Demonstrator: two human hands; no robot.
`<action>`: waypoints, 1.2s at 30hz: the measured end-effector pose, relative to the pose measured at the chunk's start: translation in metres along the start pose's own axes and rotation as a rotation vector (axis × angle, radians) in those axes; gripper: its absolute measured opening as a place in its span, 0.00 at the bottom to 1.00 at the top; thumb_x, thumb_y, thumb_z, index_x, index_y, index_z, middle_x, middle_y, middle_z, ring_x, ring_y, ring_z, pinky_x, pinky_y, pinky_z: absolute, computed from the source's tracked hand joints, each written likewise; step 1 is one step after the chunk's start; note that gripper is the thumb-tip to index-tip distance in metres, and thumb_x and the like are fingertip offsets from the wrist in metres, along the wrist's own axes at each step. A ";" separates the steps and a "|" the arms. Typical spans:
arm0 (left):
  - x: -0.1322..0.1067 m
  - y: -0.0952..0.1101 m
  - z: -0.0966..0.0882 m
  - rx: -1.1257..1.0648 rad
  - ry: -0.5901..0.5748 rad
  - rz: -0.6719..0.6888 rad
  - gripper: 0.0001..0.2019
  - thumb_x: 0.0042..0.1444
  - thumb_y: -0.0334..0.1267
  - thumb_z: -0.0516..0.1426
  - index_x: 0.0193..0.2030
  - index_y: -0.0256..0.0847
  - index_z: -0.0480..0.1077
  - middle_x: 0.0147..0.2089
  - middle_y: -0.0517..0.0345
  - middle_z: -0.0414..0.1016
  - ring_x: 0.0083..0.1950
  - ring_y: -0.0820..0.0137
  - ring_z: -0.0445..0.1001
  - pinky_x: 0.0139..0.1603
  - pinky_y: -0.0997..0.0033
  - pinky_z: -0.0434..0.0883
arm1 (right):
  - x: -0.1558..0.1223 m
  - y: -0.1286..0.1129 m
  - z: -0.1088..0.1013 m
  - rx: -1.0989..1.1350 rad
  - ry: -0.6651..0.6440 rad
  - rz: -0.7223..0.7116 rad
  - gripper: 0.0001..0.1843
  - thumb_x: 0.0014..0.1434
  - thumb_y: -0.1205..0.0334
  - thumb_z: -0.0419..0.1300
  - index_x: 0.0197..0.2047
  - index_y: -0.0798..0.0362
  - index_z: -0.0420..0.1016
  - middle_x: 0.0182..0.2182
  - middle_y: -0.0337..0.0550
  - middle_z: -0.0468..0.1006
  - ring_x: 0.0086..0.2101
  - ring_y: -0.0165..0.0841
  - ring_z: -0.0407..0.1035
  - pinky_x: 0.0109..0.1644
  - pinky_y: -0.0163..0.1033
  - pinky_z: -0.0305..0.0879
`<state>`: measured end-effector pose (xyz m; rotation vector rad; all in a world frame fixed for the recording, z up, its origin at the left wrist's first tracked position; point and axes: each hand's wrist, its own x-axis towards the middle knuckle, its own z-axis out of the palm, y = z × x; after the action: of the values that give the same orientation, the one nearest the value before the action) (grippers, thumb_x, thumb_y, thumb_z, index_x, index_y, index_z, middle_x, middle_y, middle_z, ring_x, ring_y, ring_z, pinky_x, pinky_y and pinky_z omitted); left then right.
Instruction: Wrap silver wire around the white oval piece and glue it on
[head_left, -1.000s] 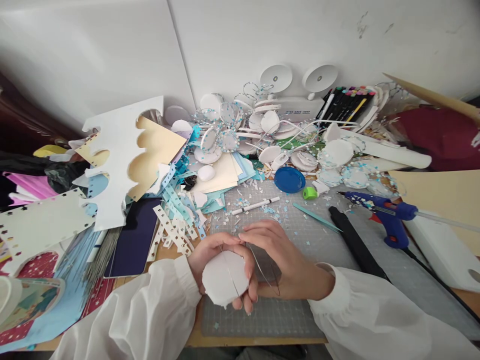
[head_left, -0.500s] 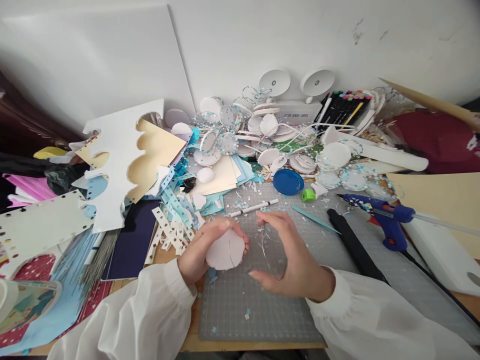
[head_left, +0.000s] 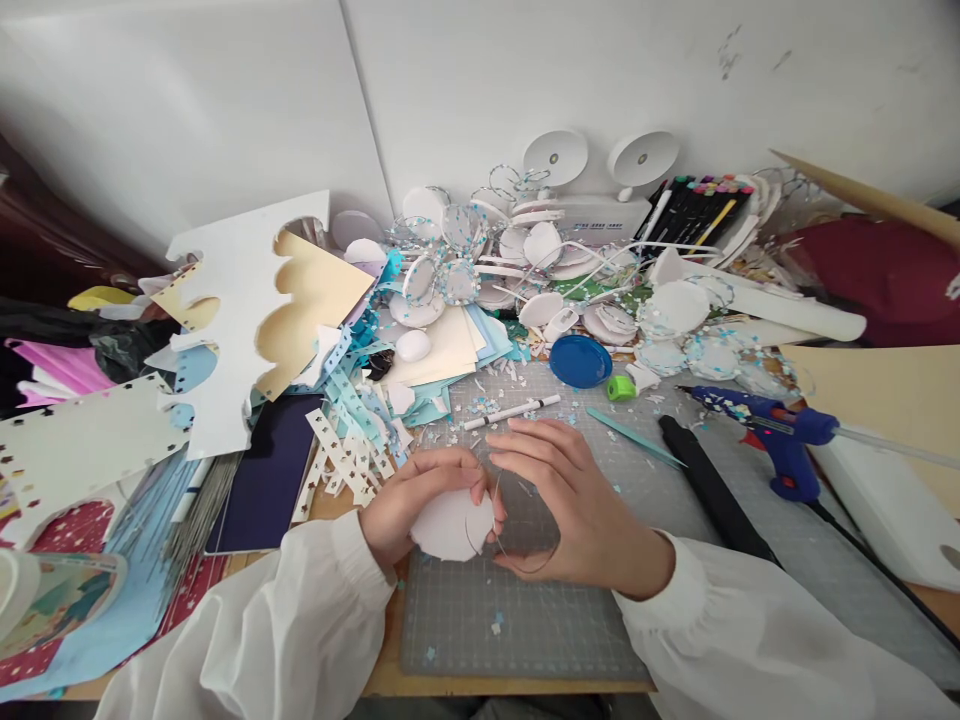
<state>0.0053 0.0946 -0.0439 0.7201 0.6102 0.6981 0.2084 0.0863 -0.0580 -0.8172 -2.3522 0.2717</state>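
Observation:
My left hand (head_left: 409,495) is closed around the edge of a round white disc (head_left: 450,525), its thumb and fingertips meeting near the upper right rim. A thin wire lies in a curve over the disc's face and loops out to the right, between both hands. Just right of the disc, my right hand (head_left: 577,510) is curved in a C, thumb well apart from the fingers. The wire's loop passes close to the right thumb; whether it touches is unclear. Both hands are above the grey cutting mat (head_left: 525,630).
A white pen (head_left: 510,412), blue lid (head_left: 580,361), green tape dispenser (head_left: 620,388) and teal stick (head_left: 634,435) lie behind the hands. On the right are a black tube (head_left: 712,490) and a blue glue gun (head_left: 787,450). Wired white discs (head_left: 675,305) are heaped at the back.
My right hand's fingers have moved left, close to the disc and left fingertips. The left thumb has shifted toward the disc's right rim, and the wire loop now curves out toward the right hand.

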 end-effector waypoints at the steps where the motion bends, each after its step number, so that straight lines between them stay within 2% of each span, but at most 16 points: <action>1: 0.000 0.000 0.000 0.002 -0.013 -0.005 0.11 0.58 0.36 0.55 0.25 0.34 0.68 0.30 0.49 0.77 0.28 0.64 0.75 0.32 0.66 0.70 | 0.000 0.001 0.000 -0.002 -0.007 -0.005 0.45 0.47 0.51 0.67 0.64 0.50 0.52 0.57 0.53 0.69 0.61 0.51 0.57 0.63 0.60 0.52; 6: 0.001 0.000 0.000 0.001 -0.037 -0.021 0.12 0.56 0.36 0.55 0.24 0.34 0.67 0.29 0.45 0.76 0.27 0.62 0.75 0.30 0.64 0.71 | 0.002 0.000 -0.002 0.013 -0.014 -0.007 0.44 0.47 0.54 0.67 0.63 0.48 0.52 0.52 0.51 0.73 0.56 0.50 0.64 0.62 0.61 0.52; 10: 0.002 0.001 -0.001 -0.042 0.067 0.132 0.14 0.61 0.42 0.48 0.34 0.35 0.69 0.32 0.45 0.76 0.31 0.62 0.75 0.33 0.66 0.70 | 0.001 -0.004 -0.005 0.104 0.075 0.097 0.44 0.44 0.53 0.69 0.62 0.46 0.55 0.51 0.52 0.71 0.54 0.51 0.64 0.58 0.60 0.57; 13: 0.001 0.001 -0.001 -0.109 0.116 0.182 0.13 0.59 0.40 0.48 0.44 0.37 0.67 0.40 0.45 0.76 0.38 0.61 0.75 0.38 0.64 0.72 | -0.002 -0.004 -0.004 0.393 0.169 0.275 0.41 0.46 0.49 0.69 0.60 0.45 0.57 0.52 0.51 0.69 0.53 0.50 0.64 0.58 0.57 0.59; 17: -0.001 0.001 -0.001 -0.238 0.132 0.075 0.14 0.58 0.37 0.48 0.47 0.36 0.67 0.45 0.45 0.73 0.44 0.59 0.73 0.47 0.49 0.72 | 0.001 0.000 -0.003 0.980 0.284 0.530 0.32 0.51 0.36 0.59 0.52 0.47 0.61 0.44 0.50 0.74 0.45 0.46 0.70 0.50 0.54 0.65; 20: -0.001 -0.001 0.001 -0.263 0.126 0.025 0.12 0.60 0.34 0.49 0.47 0.35 0.68 0.45 0.45 0.72 0.45 0.57 0.73 0.48 0.46 0.72 | 0.007 -0.001 -0.007 1.276 0.233 0.689 0.29 0.53 0.35 0.54 0.47 0.50 0.64 0.40 0.51 0.76 0.39 0.43 0.70 0.47 0.52 0.64; 22: 0.000 -0.001 0.002 -0.264 0.118 0.006 0.12 0.62 0.36 0.49 0.47 0.34 0.69 0.44 0.45 0.72 0.44 0.58 0.74 0.47 0.48 0.73 | 0.009 -0.003 -0.009 1.375 0.197 0.716 0.29 0.53 0.37 0.53 0.47 0.52 0.66 0.39 0.51 0.76 0.37 0.42 0.69 0.46 0.50 0.63; 27: 0.002 -0.003 0.003 -0.252 0.083 -0.046 0.18 0.65 0.46 0.46 0.47 0.34 0.68 0.41 0.44 0.74 0.43 0.58 0.76 0.45 0.56 0.73 | 0.009 -0.005 -0.008 1.449 0.155 0.719 0.29 0.51 0.38 0.57 0.47 0.53 0.69 0.37 0.48 0.74 0.36 0.40 0.68 0.42 0.47 0.63; 32: 0.004 -0.005 0.001 -0.212 0.038 -0.123 0.28 0.62 0.58 0.44 0.42 0.31 0.70 0.36 0.42 0.75 0.34 0.58 0.77 0.35 0.63 0.73 | 0.007 -0.004 -0.008 1.413 0.080 0.677 0.30 0.53 0.36 0.54 0.45 0.54 0.70 0.33 0.46 0.72 0.33 0.38 0.66 0.40 0.45 0.62; 36: 0.002 -0.004 -0.004 -0.279 -0.038 -0.135 0.26 0.55 0.53 0.47 0.42 0.29 0.70 0.35 0.40 0.75 0.35 0.57 0.77 0.35 0.62 0.74 | 0.008 -0.004 -0.011 1.397 0.050 0.661 0.30 0.54 0.36 0.53 0.44 0.54 0.70 0.31 0.44 0.72 0.32 0.37 0.64 0.37 0.43 0.59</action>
<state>0.0058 0.0953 -0.0500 0.4282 0.5087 0.6281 0.2086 0.0883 -0.0437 -0.7380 -1.1936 1.8205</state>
